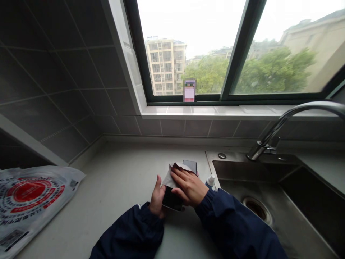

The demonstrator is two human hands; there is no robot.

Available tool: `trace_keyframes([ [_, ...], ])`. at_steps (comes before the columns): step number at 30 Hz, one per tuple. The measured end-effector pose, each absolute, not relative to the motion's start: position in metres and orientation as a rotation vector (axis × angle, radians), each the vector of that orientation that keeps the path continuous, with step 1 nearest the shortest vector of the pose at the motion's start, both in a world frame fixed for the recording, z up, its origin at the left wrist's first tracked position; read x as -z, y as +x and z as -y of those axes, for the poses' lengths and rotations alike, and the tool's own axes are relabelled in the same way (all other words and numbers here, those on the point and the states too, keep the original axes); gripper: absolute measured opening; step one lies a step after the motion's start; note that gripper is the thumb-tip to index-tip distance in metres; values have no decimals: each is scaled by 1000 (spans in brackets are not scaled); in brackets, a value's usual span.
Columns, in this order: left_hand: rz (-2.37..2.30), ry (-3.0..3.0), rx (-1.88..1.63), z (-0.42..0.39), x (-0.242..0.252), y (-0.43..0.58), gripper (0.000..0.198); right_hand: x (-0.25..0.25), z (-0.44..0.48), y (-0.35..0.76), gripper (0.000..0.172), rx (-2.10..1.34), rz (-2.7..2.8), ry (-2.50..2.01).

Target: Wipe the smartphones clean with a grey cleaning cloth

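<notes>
My left hand grips a smartphone from its left side, thumb pointing up. The phone's dark screen faces up toward me. A light grey cloth with a dark edge covers its far end. My right hand lies over the cloth, holding it against the screen with fingers stretched out and close together. Just beyond that hand, another flat dark device, like a second phone, lies on the counter, partly covered. A small bottle with a white cap stands by my right wrist, its lower part hidden by the sleeve.
A pale counter spans the space below a window. To the right is a steel sink with a curved faucet. A printed plastic bag lies at the left. Tiled walls and a white sill border the counter.
</notes>
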State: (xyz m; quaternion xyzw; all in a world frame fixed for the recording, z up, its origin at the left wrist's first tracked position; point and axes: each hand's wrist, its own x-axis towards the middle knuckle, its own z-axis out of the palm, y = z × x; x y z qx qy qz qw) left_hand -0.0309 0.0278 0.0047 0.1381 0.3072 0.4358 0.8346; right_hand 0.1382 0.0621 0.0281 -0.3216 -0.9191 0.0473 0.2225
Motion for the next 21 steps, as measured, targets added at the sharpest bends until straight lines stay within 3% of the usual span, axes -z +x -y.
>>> trace_keyframes([
  [10, -422, 282, -1138, -32, 12, -25, 85, -16, -40, 130, 85, -171, 2648, -847],
  [21, -404, 440, -919, -27, 6, -38, 87, -19, -57, 130, 76, -59, 2446, -1070],
])
